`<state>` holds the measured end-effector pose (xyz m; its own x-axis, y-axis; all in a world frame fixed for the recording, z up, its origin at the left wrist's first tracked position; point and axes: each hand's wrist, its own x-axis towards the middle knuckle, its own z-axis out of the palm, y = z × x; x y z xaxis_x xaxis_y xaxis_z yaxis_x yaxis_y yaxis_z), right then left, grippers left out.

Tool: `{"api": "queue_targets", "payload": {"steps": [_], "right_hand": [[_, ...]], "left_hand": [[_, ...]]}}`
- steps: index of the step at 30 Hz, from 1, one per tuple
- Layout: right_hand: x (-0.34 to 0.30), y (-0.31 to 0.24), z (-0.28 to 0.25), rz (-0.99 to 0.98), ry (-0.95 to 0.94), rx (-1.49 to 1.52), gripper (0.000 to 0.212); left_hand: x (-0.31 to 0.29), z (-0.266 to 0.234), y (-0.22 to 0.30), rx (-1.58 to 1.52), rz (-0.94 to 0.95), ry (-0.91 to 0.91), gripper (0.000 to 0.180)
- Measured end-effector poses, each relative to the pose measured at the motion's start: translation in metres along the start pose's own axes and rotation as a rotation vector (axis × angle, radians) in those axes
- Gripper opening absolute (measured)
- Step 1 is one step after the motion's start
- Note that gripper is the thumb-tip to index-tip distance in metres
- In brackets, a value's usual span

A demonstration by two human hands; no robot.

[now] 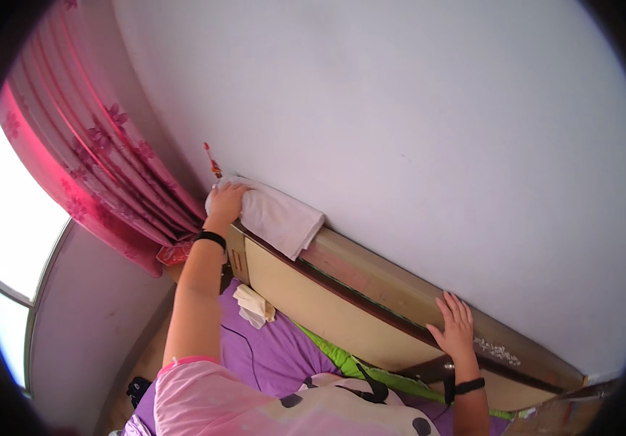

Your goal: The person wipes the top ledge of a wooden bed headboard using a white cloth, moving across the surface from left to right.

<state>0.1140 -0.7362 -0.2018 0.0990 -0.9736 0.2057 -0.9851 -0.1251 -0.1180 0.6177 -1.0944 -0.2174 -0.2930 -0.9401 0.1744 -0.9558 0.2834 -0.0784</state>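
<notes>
From the head camera I am seeing the two hands being held well apart. The left arm is stretching out nearly straight, its hand [229, 200] resting on the near-left end of a folded whitish cloth [280, 218]; I am not managing to tell whether the fingers are gripping it. The cloth is draping over the headboard [371, 265], running rightward from that hand. The right forearm is rising from the lower edge, its hand [455, 328] spreading its fingers over the headboard's top, holding nothing that I am seeing. Beyond both hands a pale wall [415, 131] is standing. Left of the left hand a pink flowered curtain [102, 152] is hanging beside a bright window [18, 203]; between and below the hands, purple bedding [291, 356] is lying.
</notes>
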Motion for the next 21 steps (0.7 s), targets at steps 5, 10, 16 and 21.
{"api": "queue_targets", "payload": {"steps": [5,10,16,21], "right_hand": [[0.001,-0.006,-0.004,0.073,0.019,0.039,0.058],[0.013,-0.038,0.006,-0.094,0.087,0.195,0.054],[-0.010,-0.035,0.003,-0.087,0.164,-0.027,0.068],[-0.080,0.037,-0.010,0.051,0.142,-0.208,0.080]], "left_hand": [[-0.024,-0.006,0.040,-0.008,0.158,0.097,0.042],[-0.080,-0.029,0.161,-0.168,0.350,0.212,0.046],[-0.148,-0.049,0.325,-0.361,0.646,0.324,0.047],[-0.182,-0.055,0.434,-0.403,0.750,0.351,0.043]]}}
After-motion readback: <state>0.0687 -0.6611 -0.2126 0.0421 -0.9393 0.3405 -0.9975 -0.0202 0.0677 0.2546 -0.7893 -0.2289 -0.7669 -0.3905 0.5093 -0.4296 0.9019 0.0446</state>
